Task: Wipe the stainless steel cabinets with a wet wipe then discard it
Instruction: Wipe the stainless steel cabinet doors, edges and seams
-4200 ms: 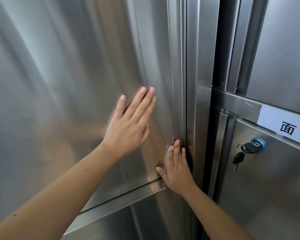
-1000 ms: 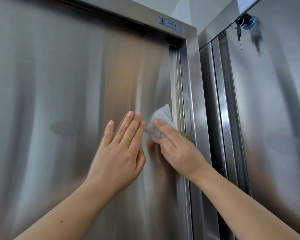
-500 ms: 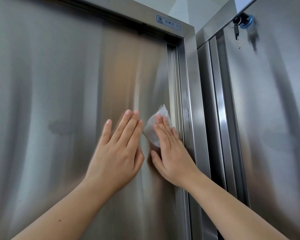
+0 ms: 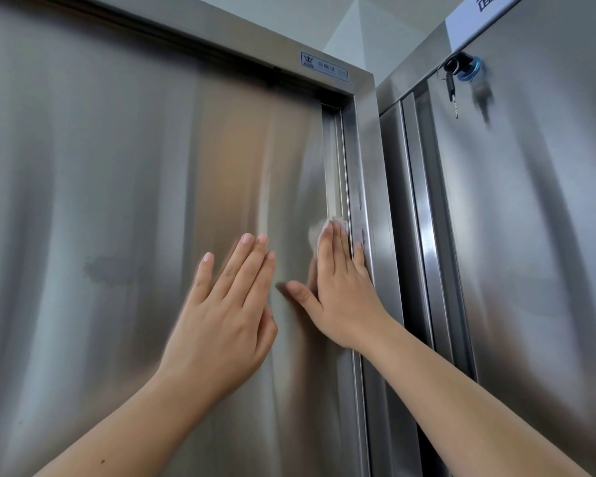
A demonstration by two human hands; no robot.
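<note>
Two flat hands are on the steel, both pressed to the big cabinet door (image 4: 100, 201). That door is closed, so whatever the cabinet holds is out of sight. Same story for the neighbouring cabinet (image 4: 537, 253) at three o'clock: door closed, a key (image 4: 450, 89) dangling from its blue lock (image 4: 472, 73) up at one o'clock.

The right hand (image 4: 341, 297) sits at the door's right edge, fingers (image 4: 338, 249) straight and together, thumb stuck out toward nine o'clock, little finger reaching onto the frame (image 4: 367, 149). The wet wipe (image 4: 319, 232) is trapped under those fingers against the door. Only a white crumple peeks out past the fingertips at twelve and ten o'clock; the hand covers the rest.

The left hand (image 4: 221, 315), at eight o'clock of the right, lies on the panel with fingers straight and nearly together, holding nothing, slightly blurred. There's a dull smudge (image 4: 111, 270) at nine o'clock of it. The sticker (image 4: 324, 67) on the top frame has print too fine to read. A white label (image 4: 479, 12) at the top right is cut off.
</note>
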